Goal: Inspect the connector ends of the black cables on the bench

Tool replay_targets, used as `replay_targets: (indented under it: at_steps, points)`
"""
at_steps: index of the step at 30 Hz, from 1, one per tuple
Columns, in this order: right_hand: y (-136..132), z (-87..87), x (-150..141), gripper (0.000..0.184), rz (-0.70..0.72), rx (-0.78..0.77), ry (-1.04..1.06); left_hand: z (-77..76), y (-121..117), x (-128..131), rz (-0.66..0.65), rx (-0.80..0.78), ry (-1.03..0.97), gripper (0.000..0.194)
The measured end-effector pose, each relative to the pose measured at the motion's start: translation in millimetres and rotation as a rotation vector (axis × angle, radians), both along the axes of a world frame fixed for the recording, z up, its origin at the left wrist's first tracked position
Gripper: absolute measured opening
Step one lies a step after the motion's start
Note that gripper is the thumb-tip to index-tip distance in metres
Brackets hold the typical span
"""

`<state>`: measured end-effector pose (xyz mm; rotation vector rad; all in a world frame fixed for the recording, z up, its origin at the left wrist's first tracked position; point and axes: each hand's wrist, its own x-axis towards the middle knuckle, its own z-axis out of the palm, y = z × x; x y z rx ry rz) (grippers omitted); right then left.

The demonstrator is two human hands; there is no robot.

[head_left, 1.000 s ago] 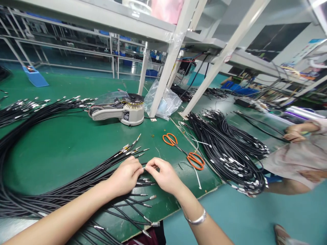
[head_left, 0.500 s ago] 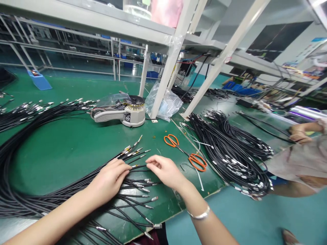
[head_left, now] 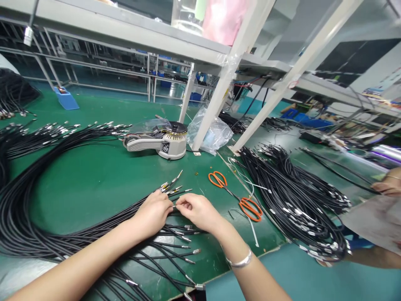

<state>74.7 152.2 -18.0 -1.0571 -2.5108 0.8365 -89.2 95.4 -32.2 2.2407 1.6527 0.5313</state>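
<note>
A thick bundle of black cables curves across the green bench, its metal-tipped ends fanned out around my hands. My left hand is closed over the bundle near those ends, with thumb and finger pinching one cable by its metal end. Close against it, my right hand has its fingertips pinched on the tip of that same cable. The fingers hide most of the held end. Right of my hands lie orange-handled scissors and several loose white cable ties.
A grey round tape dispenser stands behind my hands, beside a clear plastic bag and shelf posts. More black cable coils lie to the right. A co-worker's hand holds cables at the far right. A blue holder sits back left.
The right hand has closed in on the left hand, and its fingertips now pinch the cable end. The whole view has shifted slightly, so the bench appears further right.
</note>
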Motion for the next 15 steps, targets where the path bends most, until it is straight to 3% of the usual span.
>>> replay_targets:
  at_steps: [7, 15]
  points:
    - [-4.5, 4.3, 5.2, 0.008, -0.073, -0.019, 0.126, 2.3, -1.0, -2.9, 0.029, -0.043, -0.22, 0.021]
    - [-12.1, 6.3, 1.7, 0.011, -0.123, -0.093, 0.115, -2.1, -2.8, 3.0, 0.004, 0.017, -0.175, 0.025]
